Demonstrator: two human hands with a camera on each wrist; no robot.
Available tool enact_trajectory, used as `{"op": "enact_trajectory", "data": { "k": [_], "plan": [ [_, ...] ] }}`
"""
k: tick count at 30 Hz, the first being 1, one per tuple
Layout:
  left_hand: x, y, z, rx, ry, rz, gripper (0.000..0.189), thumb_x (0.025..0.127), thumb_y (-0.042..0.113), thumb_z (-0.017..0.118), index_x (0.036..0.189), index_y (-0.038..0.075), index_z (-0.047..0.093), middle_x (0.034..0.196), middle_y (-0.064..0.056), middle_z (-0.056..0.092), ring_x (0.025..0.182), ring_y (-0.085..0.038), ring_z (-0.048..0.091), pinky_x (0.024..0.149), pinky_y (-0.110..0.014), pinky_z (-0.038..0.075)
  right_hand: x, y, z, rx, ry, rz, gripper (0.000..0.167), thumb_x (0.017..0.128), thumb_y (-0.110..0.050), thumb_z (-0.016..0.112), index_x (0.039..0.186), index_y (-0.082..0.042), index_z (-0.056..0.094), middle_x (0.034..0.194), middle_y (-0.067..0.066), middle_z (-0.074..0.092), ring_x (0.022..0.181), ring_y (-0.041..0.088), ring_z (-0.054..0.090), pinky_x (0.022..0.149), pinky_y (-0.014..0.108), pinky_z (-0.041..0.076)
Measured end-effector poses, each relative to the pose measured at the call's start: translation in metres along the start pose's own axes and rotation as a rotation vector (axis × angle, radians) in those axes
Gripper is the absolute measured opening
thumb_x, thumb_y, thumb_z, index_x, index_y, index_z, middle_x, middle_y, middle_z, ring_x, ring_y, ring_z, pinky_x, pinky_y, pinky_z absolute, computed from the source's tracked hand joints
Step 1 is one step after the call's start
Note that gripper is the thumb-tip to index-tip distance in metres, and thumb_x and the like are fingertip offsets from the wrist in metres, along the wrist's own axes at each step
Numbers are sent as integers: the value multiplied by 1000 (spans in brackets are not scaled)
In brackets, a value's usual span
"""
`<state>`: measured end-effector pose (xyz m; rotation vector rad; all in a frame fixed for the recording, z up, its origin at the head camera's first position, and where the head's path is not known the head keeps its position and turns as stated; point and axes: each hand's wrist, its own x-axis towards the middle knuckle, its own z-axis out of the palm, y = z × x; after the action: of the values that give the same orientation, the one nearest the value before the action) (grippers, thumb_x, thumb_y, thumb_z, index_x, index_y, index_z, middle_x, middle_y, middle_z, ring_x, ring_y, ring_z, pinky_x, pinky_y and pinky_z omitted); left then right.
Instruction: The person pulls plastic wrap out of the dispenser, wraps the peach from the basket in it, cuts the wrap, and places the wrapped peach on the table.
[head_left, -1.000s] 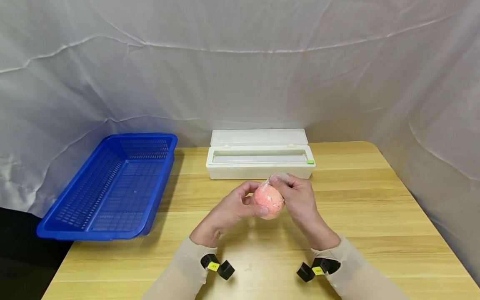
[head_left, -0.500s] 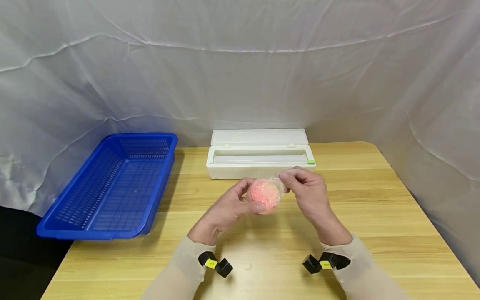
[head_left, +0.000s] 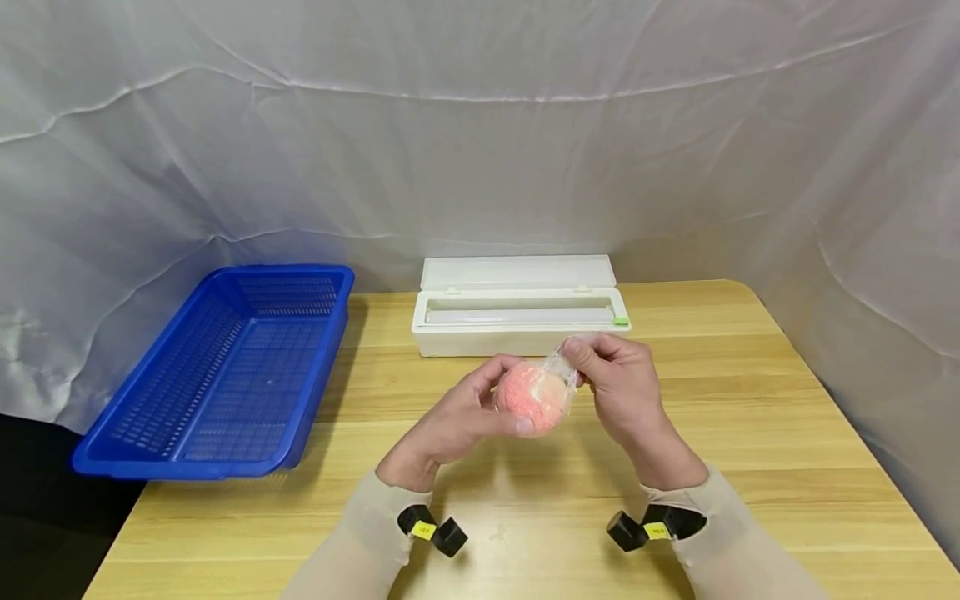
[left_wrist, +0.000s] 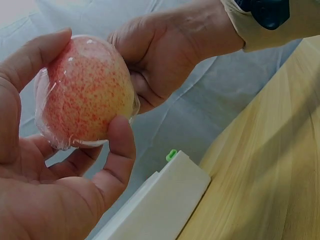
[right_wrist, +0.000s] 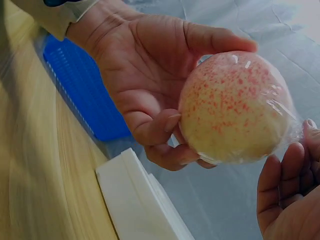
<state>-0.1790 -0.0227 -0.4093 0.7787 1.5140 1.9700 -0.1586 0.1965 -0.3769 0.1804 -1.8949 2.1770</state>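
Observation:
A pink and pale-yellow peach (head_left: 531, 398), wrapped in clear cling film, is held above the table. My left hand (head_left: 461, 417) grips it from the left, thumb on the near side and fingers behind. My right hand (head_left: 622, 385) pinches a gathered end of the cling film (head_left: 559, 365) between thumb and curled fingers, to the right of the peach. In the left wrist view the film lies close over the speckled peach (left_wrist: 87, 95), with loose folds along its edge. The right wrist view shows the film (right_wrist: 295, 131) stretched from the peach towards my right fingers.
Beyond my hands, a long white cling film dispenser (head_left: 517, 342) stands with its lid (head_left: 517, 272) raised and a roll inside. A blue slotted basket (head_left: 315, 392) sits at the table's left. Grey cloth (head_left: 480, 167) hangs behind the wooden table (head_left: 750, 433).
My right hand has moved right and slightly up, drawing the film end away from the peach. The left hand has turned the peach a little while keeping its grip.

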Motion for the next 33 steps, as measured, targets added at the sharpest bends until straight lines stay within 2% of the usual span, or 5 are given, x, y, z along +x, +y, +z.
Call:
{"op": "enact_trajectory", "data": {
  "k": [9,17,25,30,33],
  "plan": [
    [-4,8,3,100,-52,10,68,83,6,86,142,5,53,138,-11,56,117,-21,63,101,-36,57,-4,3,4,123,-82,143,31,104,-6,66,81,-22,80,77,-8,68,68,3,57,58,16,51],
    [-10,18,-4,325,-41,22,76,77,0,91,143,15,57,140,-9,58,123,-23,62,111,-40,51,-6,4,6,113,-187,314,27,104,-11,66,82,-21,78,80,-7,67,71,5,57,60,18,50],
    [-13,20,-10,442,-8,27,93,75,0,93,154,25,50,145,-2,54,130,-21,56,117,-44,45,-4,6,4,156,-284,403,22,104,-11,68,83,-18,72,83,-6,68,72,6,59,62,20,52],
    [-14,24,-13,458,-17,22,110,75,-3,93,163,29,36,142,-5,53,133,-22,55,121,-44,41,-4,8,3,186,-366,432,4,102,-14,70,99,-14,68,102,-1,66,90,11,64,76,25,58],
    [-16,27,-16,496,-30,31,111,76,1,93,165,29,33,155,-3,48,140,-22,51,122,-44,40,-3,11,3,199,-468,470,17,105,-20,65,119,-10,63,118,3,66,105,16,67,88,30,60]
  ]
}}
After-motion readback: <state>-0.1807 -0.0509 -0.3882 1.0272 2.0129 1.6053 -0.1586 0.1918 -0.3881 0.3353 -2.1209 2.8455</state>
